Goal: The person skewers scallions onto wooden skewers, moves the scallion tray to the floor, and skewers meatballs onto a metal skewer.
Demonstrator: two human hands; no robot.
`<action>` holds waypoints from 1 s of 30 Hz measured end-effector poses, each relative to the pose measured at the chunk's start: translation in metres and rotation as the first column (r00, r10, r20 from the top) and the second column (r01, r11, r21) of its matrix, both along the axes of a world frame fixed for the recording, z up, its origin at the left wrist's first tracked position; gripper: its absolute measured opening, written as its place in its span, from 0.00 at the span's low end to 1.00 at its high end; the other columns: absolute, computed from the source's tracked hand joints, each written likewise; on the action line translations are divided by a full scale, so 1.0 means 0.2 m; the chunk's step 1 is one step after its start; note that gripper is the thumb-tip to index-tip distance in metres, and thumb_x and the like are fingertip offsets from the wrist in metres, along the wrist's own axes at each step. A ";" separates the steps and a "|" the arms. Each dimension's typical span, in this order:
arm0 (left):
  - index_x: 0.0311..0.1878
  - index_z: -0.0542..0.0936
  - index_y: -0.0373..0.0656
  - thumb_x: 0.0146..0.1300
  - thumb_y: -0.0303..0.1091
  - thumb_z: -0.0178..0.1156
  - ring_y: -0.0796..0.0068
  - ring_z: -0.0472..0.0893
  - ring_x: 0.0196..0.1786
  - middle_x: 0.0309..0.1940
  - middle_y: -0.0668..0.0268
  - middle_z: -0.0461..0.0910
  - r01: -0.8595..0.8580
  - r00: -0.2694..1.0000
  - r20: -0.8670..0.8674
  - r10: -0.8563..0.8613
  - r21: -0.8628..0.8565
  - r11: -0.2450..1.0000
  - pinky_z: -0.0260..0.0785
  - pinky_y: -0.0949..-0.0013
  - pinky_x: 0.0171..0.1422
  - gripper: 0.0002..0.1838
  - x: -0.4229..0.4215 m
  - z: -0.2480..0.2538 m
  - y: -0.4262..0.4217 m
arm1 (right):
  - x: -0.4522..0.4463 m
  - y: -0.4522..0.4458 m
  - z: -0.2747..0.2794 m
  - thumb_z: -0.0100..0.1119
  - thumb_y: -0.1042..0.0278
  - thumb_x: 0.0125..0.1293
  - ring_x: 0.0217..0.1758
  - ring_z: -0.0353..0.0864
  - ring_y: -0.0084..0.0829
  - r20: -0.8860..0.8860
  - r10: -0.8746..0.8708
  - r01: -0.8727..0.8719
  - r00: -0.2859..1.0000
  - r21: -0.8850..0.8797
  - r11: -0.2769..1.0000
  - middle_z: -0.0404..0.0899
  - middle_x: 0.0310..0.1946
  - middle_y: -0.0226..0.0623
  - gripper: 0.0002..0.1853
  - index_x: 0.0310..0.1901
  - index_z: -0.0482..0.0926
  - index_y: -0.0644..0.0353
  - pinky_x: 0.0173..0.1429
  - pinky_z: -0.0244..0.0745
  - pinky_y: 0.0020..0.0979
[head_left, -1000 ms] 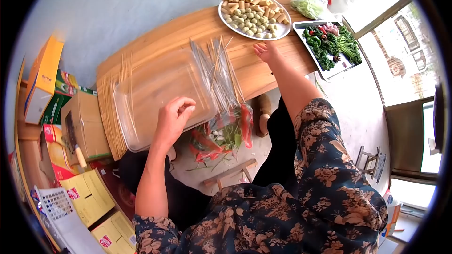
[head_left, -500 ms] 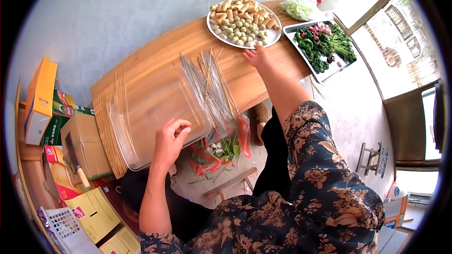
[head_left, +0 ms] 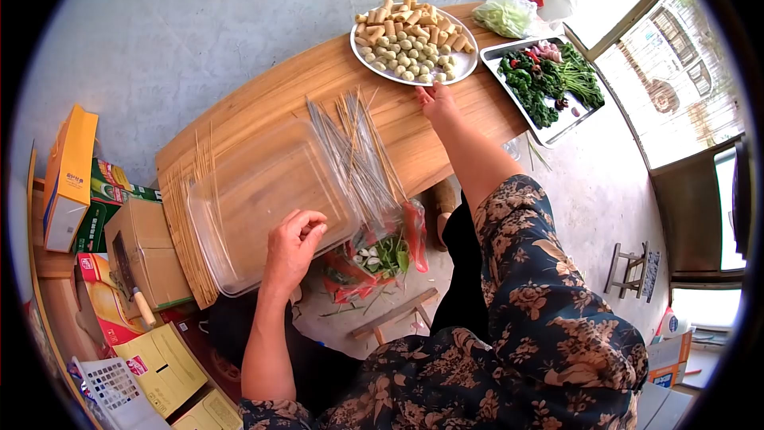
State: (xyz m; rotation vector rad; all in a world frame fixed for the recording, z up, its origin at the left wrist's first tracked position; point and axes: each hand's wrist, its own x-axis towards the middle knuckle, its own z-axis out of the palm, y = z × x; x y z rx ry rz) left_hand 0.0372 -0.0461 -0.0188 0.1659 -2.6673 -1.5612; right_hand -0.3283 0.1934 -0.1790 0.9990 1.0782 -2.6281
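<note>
My right hand [head_left: 437, 103] reaches to the near rim of a large white plate [head_left: 471, 72] and appears to grip it, though the fingertips are partly hidden there. Green-grey balls [head_left: 408, 56] lie on the near half, with tan tube-shaped pieces [head_left: 410, 16] behind them. My left hand [head_left: 294, 245] is loosely curled above the near edge of a clear plastic tub [head_left: 270, 191], thumb and fingers slightly apart and nothing visible between them. Thin wooden skewers [head_left: 181, 227] lie along the tub's left side, and a plastic-wrapped bundle of skewers [head_left: 350, 143] lies to its right.
A metal tray [head_left: 549, 139] with leafy greens and red pieces stands at the table's right end, near a bagged cabbage [head_left: 507, 16]. Below the table is a red bag with greens [head_left: 390, 259]. A knife [head_left: 142, 302] lies against a cardboard box [head_left: 155, 251]; a stool [head_left: 629, 271] stands right.
My right hand has drawn slightly back, its thumb now at the plate's rim and its fingers less spread. The left hand has curled a little more. The whole view has shifted slightly.
</note>
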 end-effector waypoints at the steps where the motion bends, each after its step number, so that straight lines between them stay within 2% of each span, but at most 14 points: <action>1: 0.38 0.77 0.34 0.58 0.26 0.59 0.73 0.79 0.31 0.29 0.62 0.75 -0.002 1.000 0.010 0.002 -0.012 1.000 0.70 0.72 0.37 0.06 0.00 0.00 0.00 | -0.01 0.00 -0.01 0.46 0.65 0.69 0.39 0.80 0.42 -0.002 0.001 -0.001 1.000 -0.002 1.000 0.76 0.41 0.43 0.11 0.49 0.65 0.59 0.23 0.71 0.27; 3: 0.38 0.77 0.34 0.58 0.26 0.59 0.72 0.79 0.31 0.29 0.61 0.75 -0.002 1.000 0.022 0.003 -0.025 1.000 0.70 0.72 0.37 0.07 0.00 0.00 0.00 | -0.02 0.00 -0.03 0.52 0.65 0.65 0.30 0.81 0.38 -0.005 -0.034 0.034 0.999 0.002 0.999 0.75 0.38 0.39 0.14 0.49 0.67 0.59 0.19 0.66 0.26; 7: 0.38 0.77 0.34 0.58 0.26 0.59 0.71 0.79 0.31 0.29 0.61 0.75 -0.001 1.000 0.011 0.002 -0.034 0.999 0.70 0.72 0.37 0.07 0.01 0.00 0.01 | -0.04 -0.02 -0.05 0.54 0.65 0.64 0.33 0.80 0.37 -0.032 -0.084 0.084 0.996 0.002 0.996 0.74 0.40 0.40 0.14 0.48 0.67 0.59 0.20 0.65 0.24; 9: 0.38 0.77 0.34 0.58 0.26 0.59 0.71 0.79 0.31 0.29 0.61 0.75 0.000 1.000 0.007 0.000 -0.036 0.999 0.70 0.72 0.37 0.06 0.01 -0.01 0.01 | -0.03 -0.01 -0.03 0.55 0.67 0.63 0.35 0.79 0.35 -0.073 0.049 -0.056 0.996 -0.103 0.993 0.72 0.42 0.41 0.14 0.48 0.67 0.59 0.23 0.67 0.25; 10: 0.38 0.77 0.34 0.58 0.27 0.58 0.71 0.79 0.31 0.29 0.61 0.75 0.001 1.000 0.011 -0.001 -0.036 0.999 0.70 0.72 0.37 0.06 0.00 -0.02 0.01 | -0.03 -0.01 -0.02 0.55 0.67 0.63 0.35 0.79 0.35 -0.077 0.048 -0.056 0.996 -0.105 0.993 0.72 0.42 0.41 0.14 0.48 0.67 0.59 0.23 0.67 0.25; 12: 0.38 0.77 0.34 0.58 0.27 0.58 0.70 0.79 0.31 0.29 0.61 0.75 0.002 1.000 0.016 -0.002 -0.040 0.999 0.70 0.72 0.37 0.06 0.00 -0.02 0.02 | -0.03 -0.03 0.00 0.54 0.68 0.65 0.34 0.77 0.35 -0.003 0.043 -0.043 0.999 -0.088 0.995 0.75 0.36 0.39 0.10 0.46 0.69 0.59 0.23 0.68 0.25; 14: 0.37 0.78 0.33 0.57 0.26 0.59 0.79 0.75 0.30 0.28 0.65 0.74 -0.011 0.999 0.036 0.012 -0.016 1.000 0.67 0.75 0.36 0.06 -0.01 -0.02 0.03 | -0.04 -0.03 -0.01 0.55 0.69 0.64 0.36 0.77 0.35 0.013 0.083 -0.082 0.996 -0.070 0.994 0.75 0.35 0.38 0.09 0.44 0.70 0.58 0.25 0.69 0.25; 15: 0.37 0.78 0.33 0.57 0.26 0.59 0.79 0.75 0.30 0.28 0.65 0.74 -0.012 0.999 0.031 0.012 -0.020 1.000 0.67 0.75 0.36 0.06 -0.01 -0.02 0.03 | -0.05 -0.03 -0.03 0.56 0.71 0.63 0.37 0.77 0.35 0.028 0.123 -0.121 0.992 -0.049 0.991 0.76 0.33 0.38 0.08 0.42 0.71 0.58 0.26 0.70 0.24; 19: 0.37 0.78 0.33 0.57 0.26 0.59 0.80 0.74 0.30 0.28 0.65 0.75 -0.012 1.000 0.029 0.013 -0.007 1.000 0.67 0.75 0.36 0.06 -0.02 -0.02 0.05 | 0.00 -0.07 0.04 0.54 0.65 0.62 0.37 0.77 0.37 0.007 0.173 -0.173 0.985 0.067 0.983 0.75 0.31 0.38 0.07 0.36 0.70 0.58 0.36 0.75 0.34; 20: 0.37 0.77 0.33 0.58 0.26 0.59 0.80 0.73 0.30 0.28 0.65 0.75 -0.011 1.000 0.015 0.011 -0.009 1.000 0.67 0.75 0.36 0.06 -0.03 -0.02 0.05 | 0.00 -0.08 0.04 0.51 0.66 0.60 0.40 0.76 0.40 0.003 0.175 -0.174 0.985 0.085 0.981 0.74 0.35 0.41 0.07 0.35 0.68 0.59 0.43 0.77 0.42; 21: 0.37 0.77 0.33 0.58 0.26 0.59 0.80 0.73 0.30 0.28 0.65 0.75 -0.011 1.000 0.014 0.012 -0.009 1.000 0.67 0.75 0.36 0.06 -0.02 -0.02 0.04 | 0.00 -0.09 0.04 0.51 0.66 0.60 0.40 0.76 0.40 0.002 0.175 -0.175 0.985 0.085 0.981 0.74 0.35 0.41 0.07 0.35 0.68 0.59 0.43 0.77 0.42; 23: 0.37 0.77 0.33 0.58 0.26 0.58 0.80 0.74 0.30 0.28 0.65 0.75 -0.008 1.000 -0.002 0.008 0.020 1.000 0.67 0.76 0.36 0.06 -0.03 -0.02 0.05 | 0.01 -0.11 0.04 0.48 0.69 0.59 0.41 0.76 0.43 0.006 0.131 -0.131 0.991 0.000 0.991 0.71 0.42 0.43 0.09 0.40 0.67 0.62 0.42 0.78 0.46; 24: 0.37 0.77 0.33 0.58 0.26 0.58 0.80 0.74 0.30 0.28 0.65 0.75 -0.010 1.000 -0.005 0.010 0.022 1.000 0.67 0.76 0.36 0.06 -0.04 -0.02 0.05 | 0.03 -0.12 0.04 0.47 0.70 0.59 0.42 0.76 0.48 -0.013 0.127 -0.127 0.992 -0.013 0.992 0.70 0.44 0.48 0.10 0.41 0.65 0.65 0.46 0.79 0.50; 30: 0.39 0.78 0.33 0.60 0.27 0.57 0.83 0.76 0.31 0.29 0.68 0.77 0.002 1.000 0.005 -0.002 0.079 0.997 0.68 0.77 0.38 0.07 -0.05 -0.04 0.02 | 0.06 -0.05 0.11 0.44 0.72 0.59 0.48 0.74 0.54 -0.099 0.139 -0.148 0.985 -0.091 0.985 0.67 0.48 0.55 0.11 0.41 0.63 0.68 0.47 0.78 0.54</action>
